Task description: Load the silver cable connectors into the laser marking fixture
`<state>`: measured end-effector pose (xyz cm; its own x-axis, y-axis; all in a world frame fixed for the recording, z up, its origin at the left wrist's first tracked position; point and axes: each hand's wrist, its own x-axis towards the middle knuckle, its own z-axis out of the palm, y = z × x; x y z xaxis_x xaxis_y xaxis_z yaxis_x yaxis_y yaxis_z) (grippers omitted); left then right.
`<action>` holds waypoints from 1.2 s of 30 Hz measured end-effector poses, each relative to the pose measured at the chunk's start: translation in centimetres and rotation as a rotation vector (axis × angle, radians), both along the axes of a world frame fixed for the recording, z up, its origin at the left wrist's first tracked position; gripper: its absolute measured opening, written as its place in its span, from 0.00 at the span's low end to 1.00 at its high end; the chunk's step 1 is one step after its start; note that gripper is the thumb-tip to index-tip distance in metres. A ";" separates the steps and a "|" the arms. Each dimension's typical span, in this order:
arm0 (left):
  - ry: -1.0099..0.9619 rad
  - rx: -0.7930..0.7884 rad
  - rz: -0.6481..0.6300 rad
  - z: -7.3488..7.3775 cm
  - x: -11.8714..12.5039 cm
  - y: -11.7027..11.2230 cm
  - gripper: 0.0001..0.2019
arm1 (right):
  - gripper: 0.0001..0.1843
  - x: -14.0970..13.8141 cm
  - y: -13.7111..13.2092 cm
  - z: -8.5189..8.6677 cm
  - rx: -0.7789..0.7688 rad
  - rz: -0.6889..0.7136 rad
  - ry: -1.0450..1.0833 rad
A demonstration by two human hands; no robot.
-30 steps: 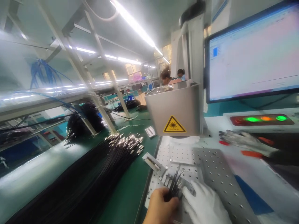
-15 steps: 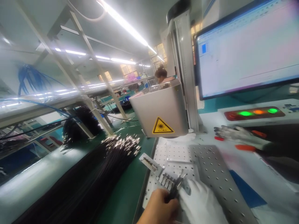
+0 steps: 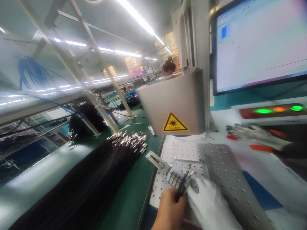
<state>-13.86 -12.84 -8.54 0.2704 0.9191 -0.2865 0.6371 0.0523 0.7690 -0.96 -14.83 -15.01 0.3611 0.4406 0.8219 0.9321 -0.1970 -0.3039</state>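
Observation:
My bare left hand [image 3: 170, 209] is closed round a small bunch of thin black cables [image 3: 183, 182] with metal plug ends, holding them over a metal fixture [image 3: 176, 177] on the perforated plate [image 3: 216, 169]. My right hand [image 3: 211, 206], in a white glove, rests beside the bunch with its fingers at the cable ends; what they pinch is hidden. Directly above the plate hangs the grey laser head [image 3: 176, 103] with a yellow warning sticker.
A long heap of black cables with shiny plugs [image 3: 115, 159] lies on the green belt to the left. A small metal jig [image 3: 156, 159] sits at the plate's left edge. A monitor [image 3: 259, 44], a lit button panel [image 3: 273, 111] and a spare glove [image 3: 254, 135] are on the right. People work far behind.
The view has shifted and tilted slightly. Both hands stay at the fixture, and the cable bunch in my left hand has moved a little right and more upright.

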 end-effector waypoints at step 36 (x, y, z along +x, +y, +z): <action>0.334 0.227 0.002 4.5 0.1 -0.8 0.09 | 0.18 -0.7 -1.6 1.6 -0.208 0.030 -0.030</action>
